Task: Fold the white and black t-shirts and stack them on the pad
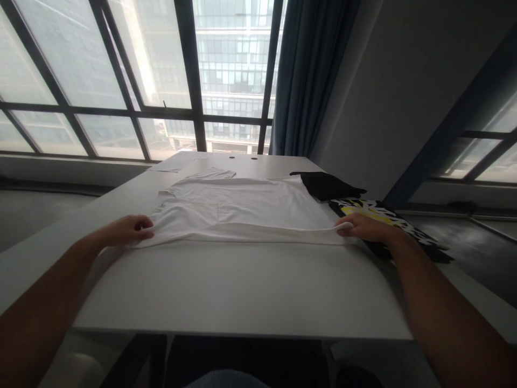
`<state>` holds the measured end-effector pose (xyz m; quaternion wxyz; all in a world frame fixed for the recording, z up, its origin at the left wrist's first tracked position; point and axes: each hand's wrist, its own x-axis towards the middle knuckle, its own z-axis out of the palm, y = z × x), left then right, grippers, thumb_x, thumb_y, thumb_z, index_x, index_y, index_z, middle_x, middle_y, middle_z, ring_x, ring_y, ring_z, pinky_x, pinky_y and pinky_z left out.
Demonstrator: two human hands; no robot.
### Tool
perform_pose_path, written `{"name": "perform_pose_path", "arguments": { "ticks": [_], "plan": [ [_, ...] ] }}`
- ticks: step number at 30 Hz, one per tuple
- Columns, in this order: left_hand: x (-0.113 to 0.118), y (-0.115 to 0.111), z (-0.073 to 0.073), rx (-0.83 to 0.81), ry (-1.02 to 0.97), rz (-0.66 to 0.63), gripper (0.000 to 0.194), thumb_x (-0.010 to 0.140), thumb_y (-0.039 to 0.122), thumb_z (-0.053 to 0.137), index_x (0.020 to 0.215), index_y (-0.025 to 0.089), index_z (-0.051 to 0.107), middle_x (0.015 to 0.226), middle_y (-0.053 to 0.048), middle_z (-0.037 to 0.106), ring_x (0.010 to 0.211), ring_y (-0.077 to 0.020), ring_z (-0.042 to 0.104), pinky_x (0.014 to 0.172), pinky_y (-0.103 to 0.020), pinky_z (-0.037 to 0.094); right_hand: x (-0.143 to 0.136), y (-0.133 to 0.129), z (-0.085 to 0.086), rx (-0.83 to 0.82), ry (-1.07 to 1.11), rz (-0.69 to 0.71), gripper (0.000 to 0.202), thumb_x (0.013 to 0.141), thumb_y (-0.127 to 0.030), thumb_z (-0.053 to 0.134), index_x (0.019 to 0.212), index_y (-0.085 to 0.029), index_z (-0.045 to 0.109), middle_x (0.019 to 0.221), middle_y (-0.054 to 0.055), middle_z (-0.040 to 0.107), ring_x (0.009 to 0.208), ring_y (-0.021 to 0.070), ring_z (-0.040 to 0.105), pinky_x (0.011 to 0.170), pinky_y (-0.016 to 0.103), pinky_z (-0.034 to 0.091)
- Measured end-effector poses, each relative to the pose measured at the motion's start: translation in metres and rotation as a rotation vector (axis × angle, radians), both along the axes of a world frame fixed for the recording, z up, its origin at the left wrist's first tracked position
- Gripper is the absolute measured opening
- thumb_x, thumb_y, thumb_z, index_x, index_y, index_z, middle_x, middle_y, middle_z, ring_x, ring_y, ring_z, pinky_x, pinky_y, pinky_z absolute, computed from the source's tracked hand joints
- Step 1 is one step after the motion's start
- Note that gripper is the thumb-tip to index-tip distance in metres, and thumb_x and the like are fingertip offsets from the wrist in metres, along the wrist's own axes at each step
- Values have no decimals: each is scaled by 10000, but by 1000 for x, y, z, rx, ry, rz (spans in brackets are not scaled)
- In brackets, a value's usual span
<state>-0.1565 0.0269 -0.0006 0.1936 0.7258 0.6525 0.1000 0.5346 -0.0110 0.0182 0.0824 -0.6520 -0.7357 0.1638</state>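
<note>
A white T-shirt (250,207) lies spread sideways across the table, with its near edge folded over along its length. My left hand (131,229) pinches the shirt's near left corner between thumb and fingers. At the opposite end, my right hand (361,226) grips the near right corner, lifting it slightly off the tabletop. The near edge runs fairly straight between both hands. Some wrinkles show around the left part of the shirt.
The white table (246,291) reaches back toward the windows. On the right lie a black folded cloth (329,186) and a black garment with white and yellow print (388,215). White paper (175,163) rests at the far left. A blue curtain (313,75) hangs behind.
</note>
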Motion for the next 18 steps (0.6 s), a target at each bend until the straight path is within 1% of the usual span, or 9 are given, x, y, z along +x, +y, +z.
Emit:
{"name": "perform_pose_path", "arguments": {
  "ticks": [2,4,6,8,10,12,14,15,18],
  "plan": [
    [0,0,-2,-45,-25,-4,611,513,689,710,848,179,681,723,-36,683,729,-255,624,670,-314,491,4,1,-1,-87,-10,-29,241,685,-387,694,832,-216,780,852,43,747,950,310,681,871,365,503],
    [-3,-2,-2,-93,-37,10,555,475,612,755,817,181,682,731,-27,684,742,-248,618,675,-301,485,7,2,0,-143,-17,-59,218,665,-353,694,820,-225,780,873,50,751,981,321,681,899,363,496],
    [-9,-6,0,-153,-37,23,511,443,546,786,784,180,681,727,-16,678,732,-233,610,672,-290,482,10,2,-1,-167,-17,-82,223,650,-350,709,814,-217,779,885,67,756,987,327,684,905,362,492],
    [-13,-10,2,-224,-48,29,489,413,501,814,752,177,676,707,-1,660,690,-208,596,651,-277,477,12,3,-2,-173,-4,-96,270,638,-384,733,834,-205,781,903,82,764,980,337,689,900,375,491],
    [-15,-10,6,-289,-58,35,502,405,510,836,741,173,678,686,4,651,640,-188,581,609,-267,465,14,4,-3,-159,15,-103,331,625,-435,750,852,-197,781,921,90,771,966,343,692,884,387,493],
    [-10,-3,9,-324,-42,50,542,439,597,833,743,172,690,653,-5,648,601,-187,577,563,-263,443,16,6,-4,-142,29,-108,367,616,-490,750,834,-196,775,893,87,767,932,334,694,853,383,498],
    [-2,11,10,-295,13,82,603,510,717,778,756,171,708,638,-34,662,605,-213,605,557,-276,447,17,8,-5,-113,48,-120,389,610,-544,744,797,-204,764,840,71,752,897,321,693,820,371,504],
    [3,21,10,-248,51,111,635,536,759,747,769,169,717,660,-57,683,641,-239,635,580,-290,468,17,10,-6,-89,62,-133,398,600,-563,747,778,-207,754,817,65,743,882,317,692,805,368,507],
    [17,53,5,-30,131,196,691,539,768,745,866,160,750,882,-137,761,887,-339,705,759,-351,532,17,14,-12,20,141,-180,422,578,-579,764,778,-210,727,800,60,734,844,302,687,763,357,514]
  ]
}}
